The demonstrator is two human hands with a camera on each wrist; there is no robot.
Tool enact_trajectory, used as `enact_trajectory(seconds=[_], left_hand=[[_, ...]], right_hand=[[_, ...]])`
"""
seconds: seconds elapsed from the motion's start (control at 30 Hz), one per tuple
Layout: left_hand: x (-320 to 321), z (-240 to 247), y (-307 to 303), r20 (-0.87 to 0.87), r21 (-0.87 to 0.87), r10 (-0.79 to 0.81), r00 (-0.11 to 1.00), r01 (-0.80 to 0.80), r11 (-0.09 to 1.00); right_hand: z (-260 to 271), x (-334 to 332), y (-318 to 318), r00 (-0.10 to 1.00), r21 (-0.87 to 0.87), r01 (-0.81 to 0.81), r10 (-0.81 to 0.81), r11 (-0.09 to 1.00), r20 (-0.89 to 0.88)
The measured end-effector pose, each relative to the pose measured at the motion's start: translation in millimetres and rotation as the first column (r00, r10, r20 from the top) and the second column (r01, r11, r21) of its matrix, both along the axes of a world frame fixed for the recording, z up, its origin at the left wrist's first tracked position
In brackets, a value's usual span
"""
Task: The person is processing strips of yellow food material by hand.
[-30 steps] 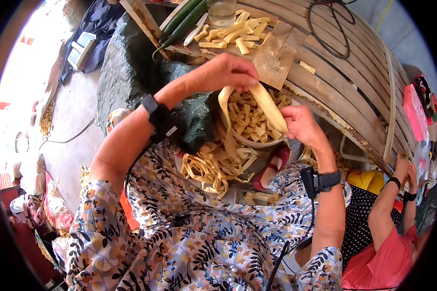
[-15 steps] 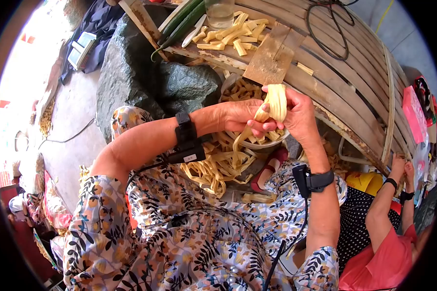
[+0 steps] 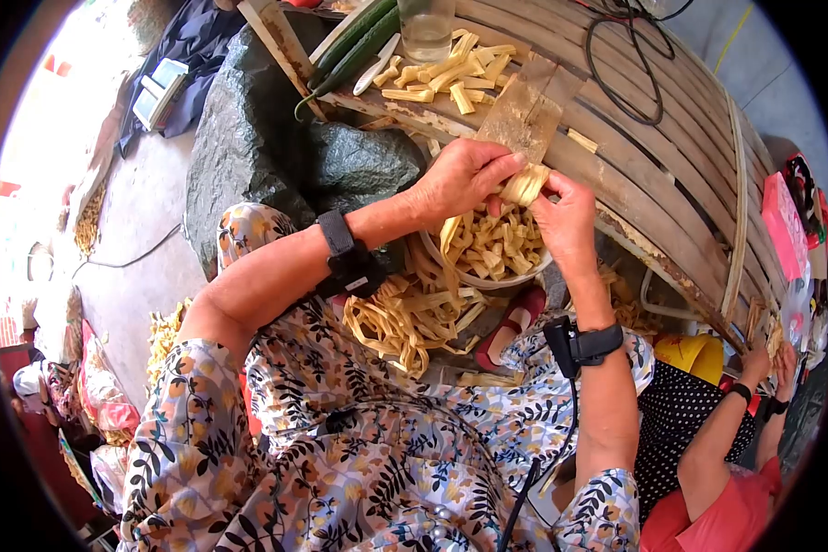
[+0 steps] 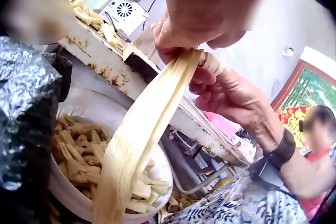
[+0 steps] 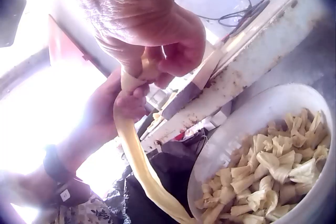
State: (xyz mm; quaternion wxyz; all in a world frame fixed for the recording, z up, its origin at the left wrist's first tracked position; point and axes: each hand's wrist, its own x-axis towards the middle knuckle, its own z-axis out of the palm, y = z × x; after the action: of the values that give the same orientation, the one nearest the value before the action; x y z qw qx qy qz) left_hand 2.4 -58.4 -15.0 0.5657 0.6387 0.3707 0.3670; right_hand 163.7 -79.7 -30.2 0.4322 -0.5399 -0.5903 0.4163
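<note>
A flat yellow strip (image 4: 142, 124) is wrapped in a small bundle (image 3: 525, 184) between the two hands, its long tail hanging toward the bucket. The left hand (image 3: 467, 180) pinches the strip beside the bundle. From the other side the right hand (image 3: 564, 219) grips the bundle with thumb and fingers. In the right wrist view the strip (image 5: 144, 174) runs down from the touching hands. Below them a white bucket (image 5: 198, 174) holds many folded yellow pieces (image 5: 278, 166). Loose strips (image 3: 405, 317) lie heaped beside the bucket.
The slatted wooden table (image 3: 635, 175) bears a small board (image 3: 524, 115), yellow pieces (image 3: 465, 69), cucumbers (image 3: 354, 46), a white-handled tool (image 3: 377, 64), a glass jar (image 3: 427, 32) and a black cable (image 3: 598, 69). Dark plastic sheeting (image 3: 239, 147) stands left. Another person's arms (image 3: 722, 423) are at right.
The hands came together from holding the strip stretched out, and the strip is now wound into a bundle. Since half a second ago, the left hand has moved up over the bundle's left side.
</note>
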Motion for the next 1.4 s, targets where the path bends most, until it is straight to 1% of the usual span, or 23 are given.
enact_trajectory(seconds=[0.03, 0.13, 0.17, 0.23, 0.27, 0.3, 0.33, 0.37, 0.4, 0.43, 0.47, 0.53, 0.57, 0.67, 0.7, 0.8, 0.9, 0.93, 1.0, 1.1, 1.23, 1.33, 1.4], left_hand=[[-1, 2, -1, -0.048, 0.036, -0.029, 0.998, 0.031, 0.999], [4, -10, -3, -0.347, 0.247, 0.031, 0.937, 0.059, 0.967], [7, -8, -5, -0.368, 0.338, 0.129, 0.921, 0.003, 0.941], [9, -17, -5, -0.393, 0.43, 0.208, 0.895, -0.021, 0.903], [9, -22, -3, -0.403, 0.475, 0.248, 0.881, -0.03, 0.879], [8, -28, 0, -0.397, 0.495, 0.267, 0.878, -0.04, 0.868], [8, -28, 2, -0.284, 0.259, 0.204, 0.937, -0.13, 0.957], [8, -29, 3, -0.152, -0.002, 0.171, 0.974, -0.173, 0.985], [8, -29, 4, -0.01, -0.267, 0.171, 0.985, -0.167, 0.949], [4, -12, 2, 0.227, -0.52, 0.085, 0.97, 0.047, 0.853], [2, -7, 0, 0.219, -0.523, 0.047, 0.975, 0.076, 0.849], [1, -3, -2, 0.215, -0.526, -0.019, 0.976, 0.133, 0.84], [2, -3, -2, 0.156, -0.466, -0.034, 0.987, 0.104, 0.879], [-10, -8, 3, 0.234, -0.48, -0.136, 0.963, 0.236, 0.845], [-10, -9, 2, 0.213, -0.506, -0.132, 0.968, 0.225, 0.833], [-22, -16, 8, 0.446, -0.61, -0.169, 0.879, 0.437, 0.661], [-23, -11, 6, 0.43, -0.646, -0.144, 0.891, 0.415, 0.641], [-21, -11, 5, 0.447, -0.64, -0.16, 0.88, 0.44, 0.63], [-18, -13, 2, 0.48, -0.629, -0.189, 0.857, 0.486, 0.607], [-21, -11, 5, 0.445, -0.656, -0.178, 0.878, 0.454, 0.602], [-29, -11, 10, 0.413, -0.62, -0.228, 0.882, 0.455, 0.64], [-33, -17, 12, 0.427, -0.631, -0.231, 0.874, 0.471, 0.616], [-34, -18, 13, 0.346, -0.644, -0.24, 0.907, 0.416, 0.642]], right_hand=[[-3, -1, 0, 1.0, -0.028, -0.004, 0.004, 1.0, -0.02], [-8, -6, -3, 0.981, 0.201, 0.077, -0.111, 0.977, 0.161], [-8, -8, -3, 0.951, 0.233, 0.112, -0.172, 0.966, 0.257], [-9, -10, -3, 0.926, 0.397, 0.086, -0.22, 0.914, 0.306], [-9, -10, -4, 0.912, 0.474, 0.068, -0.247, 0.878, 0.326], [-8, -10, -5, 0.938, 0.459, 0.068, -0.213, 0.886, 0.272], [-5, -10, -7, 0.96, 0.445, 0.065, -0.177, 0.893, 0.216], [-2, -11, -8, 0.977, 0.43, 0.062, -0.142, 0.9, 0.157], [1, -7, -6, 0.994, 0.349, 0.106, -0.114, 0.931, 0.002], [3, 2, -2, 0.983, 0.261, 0.135, -0.096, 0.956, -0.154], [4, 11, 1, 0.946, 0.166, 0.155, -0.098, 0.974, -0.308], [5, 23, 9, 0.768, -0.092, 0.301, -0.299, 0.949, -0.566], [6, 25, 9, 0.778, -0.12, 0.299, -0.315, 0.947, -0.543], [1, 29, 7, 0.78, -0.175, 0.28, -0.33, 0.944, -0.532], [0, 30, 7, 0.776, -0.183, 0.271, -0.327, 0.945, -0.539], [8, 30, 3, 0.808, -0.23, 0.032, -0.161, 0.973, -0.566], [16, 16, -4, 0.868, -0.325, -0.208, 0.021, 0.922, -0.496], [13, 11, -5, 0.854, -0.299, -0.257, 0.071, 0.919, -0.515], [9, 1, -4, 0.818, -0.256, -0.201, 0.019, 0.945, -0.574], [5, 3, -3, 0.792, -0.233, -0.147, -0.026, 0.961, -0.61], [7, 18, 0, 0.813, -0.269, -0.076, -0.096, 0.96, -0.574], [6, 23, 2, 0.786, -0.306, -0.192, -0.041, 0.932, -0.616], [10, 21, 0, 0.861, -0.333, -0.122, -0.067, 0.935, -0.504]])
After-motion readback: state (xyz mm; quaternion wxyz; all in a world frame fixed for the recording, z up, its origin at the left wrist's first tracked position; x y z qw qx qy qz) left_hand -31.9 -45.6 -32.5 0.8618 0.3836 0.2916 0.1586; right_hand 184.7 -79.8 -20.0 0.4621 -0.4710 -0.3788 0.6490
